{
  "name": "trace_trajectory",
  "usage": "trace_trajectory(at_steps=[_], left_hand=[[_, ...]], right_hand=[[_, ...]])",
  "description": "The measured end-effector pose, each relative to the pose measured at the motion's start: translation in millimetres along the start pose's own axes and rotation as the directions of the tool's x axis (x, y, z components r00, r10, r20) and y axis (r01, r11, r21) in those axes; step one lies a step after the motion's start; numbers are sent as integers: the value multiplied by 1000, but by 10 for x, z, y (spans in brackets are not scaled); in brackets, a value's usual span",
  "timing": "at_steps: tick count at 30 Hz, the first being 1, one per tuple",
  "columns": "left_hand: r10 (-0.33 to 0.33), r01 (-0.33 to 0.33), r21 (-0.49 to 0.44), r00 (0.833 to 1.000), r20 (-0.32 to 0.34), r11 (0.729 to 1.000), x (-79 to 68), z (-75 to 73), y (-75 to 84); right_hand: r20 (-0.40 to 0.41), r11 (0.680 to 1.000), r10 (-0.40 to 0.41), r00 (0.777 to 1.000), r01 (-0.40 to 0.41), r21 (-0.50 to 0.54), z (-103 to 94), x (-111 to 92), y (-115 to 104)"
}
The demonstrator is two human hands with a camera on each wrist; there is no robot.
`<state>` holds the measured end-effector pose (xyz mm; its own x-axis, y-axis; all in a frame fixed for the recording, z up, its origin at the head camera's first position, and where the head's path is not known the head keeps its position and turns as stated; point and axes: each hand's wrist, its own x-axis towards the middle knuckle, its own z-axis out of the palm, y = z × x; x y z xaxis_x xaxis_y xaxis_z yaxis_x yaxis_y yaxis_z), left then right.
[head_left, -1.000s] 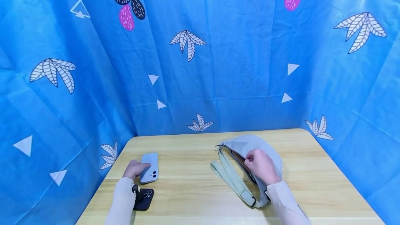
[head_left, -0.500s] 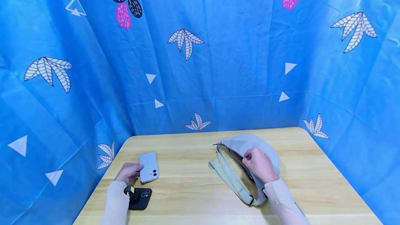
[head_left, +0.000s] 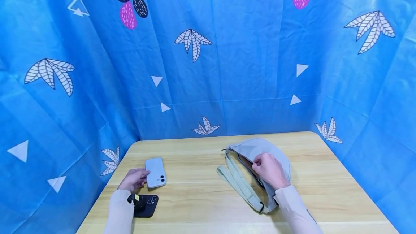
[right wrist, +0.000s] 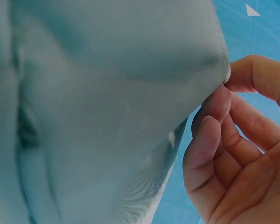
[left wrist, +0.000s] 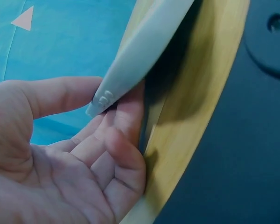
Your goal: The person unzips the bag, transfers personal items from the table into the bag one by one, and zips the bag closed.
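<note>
A light-blue phone with two camera lenses lies back up at the table's left. My left hand pinches its left edge, thumb above and fingers curled beneath. In the left wrist view this edge is tilted up, with a shadow on the wood under it. At the right is a pale grey waist bag with its zip opening spread and a brownish lining showing. My right hand pinches the fabric edge of that opening between thumb and fingertips. The bag's inside is mostly hidden.
A black phone lies below the light-blue one, partly behind my left wrist. The bag's pale green strap loops toward the middle of the wooden table. A blue patterned curtain surrounds the table's back and sides.
My left hand has slid left from over the light-blue phone to its left edge. The phone has turned and shifted slightly. My right hand keeps hold of the bag's opening.
</note>
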<state>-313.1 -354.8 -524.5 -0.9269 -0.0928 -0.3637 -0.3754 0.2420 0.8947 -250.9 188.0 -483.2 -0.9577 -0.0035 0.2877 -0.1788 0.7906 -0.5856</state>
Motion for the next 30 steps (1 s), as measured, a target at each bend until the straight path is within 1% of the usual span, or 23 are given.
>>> trace_trajectory(at_steps=[7, 12, 22, 30], left_hand=[[9, -7, -60, 1000, 30, 998, -35, 10, 21], [-1, 4, -102, 1000, 29, 995, -44, 30, 25], [12, -8, -133, 1000, 29, 991, -91, 73, 35], [27, -18, -171, 998, 48, 985, -71, 120, 5]], right_hand=[[-3, 1000, -2, 1000, 2, -8, -4, 7, 3], [-5, 1000, -1, 1000, 1, -16, -2, 10, 11], [0, 1000, 3, 1000, -3, -13, 0, 6, 16], [-7, 1000, -1, 1000, 1, -14, 5, 8, 24]])
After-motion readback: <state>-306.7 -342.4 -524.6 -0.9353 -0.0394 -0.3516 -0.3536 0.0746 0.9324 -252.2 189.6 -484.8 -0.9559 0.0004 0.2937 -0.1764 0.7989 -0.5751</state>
